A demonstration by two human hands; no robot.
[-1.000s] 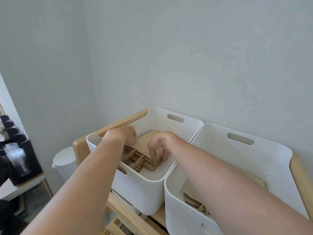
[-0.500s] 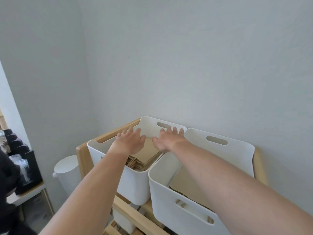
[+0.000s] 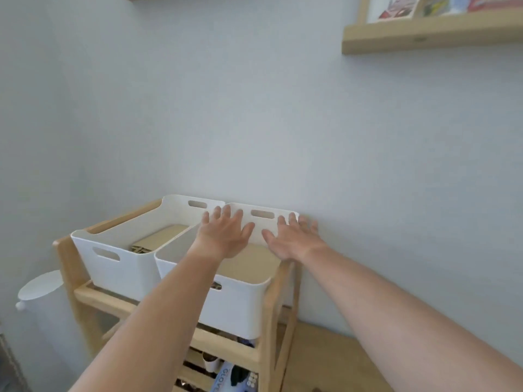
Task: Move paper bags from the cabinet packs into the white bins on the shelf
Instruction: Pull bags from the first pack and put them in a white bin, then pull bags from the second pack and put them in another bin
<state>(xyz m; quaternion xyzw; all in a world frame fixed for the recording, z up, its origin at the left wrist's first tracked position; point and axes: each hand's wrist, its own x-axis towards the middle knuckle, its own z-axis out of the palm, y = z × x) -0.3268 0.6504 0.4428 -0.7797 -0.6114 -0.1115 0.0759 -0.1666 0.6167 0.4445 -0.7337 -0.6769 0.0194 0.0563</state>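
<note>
**Both hands spread over the right bin**

The left hand point(image 3: 225, 236) and right hand point(image 3: 294, 239) hover flat over the right bin point(image 3: 240, 295), fingers straight and splayed, holding nothing. The likely step is pressing the paper bags point(image 3: 249, 263) down level. To do it well, push evenly with both palms near the stack's middle so the bin does not tip on the wooden shelf point(image 3: 278, 292), and keep fingertips off the back wall.

Two white bins sit side by side, touching. The left bin point(image 3: 119, 267) holds one stack of bags point(image 3: 158, 239); the right holds another. Two hands, both empty. No cabinet packs are in view.
</note>
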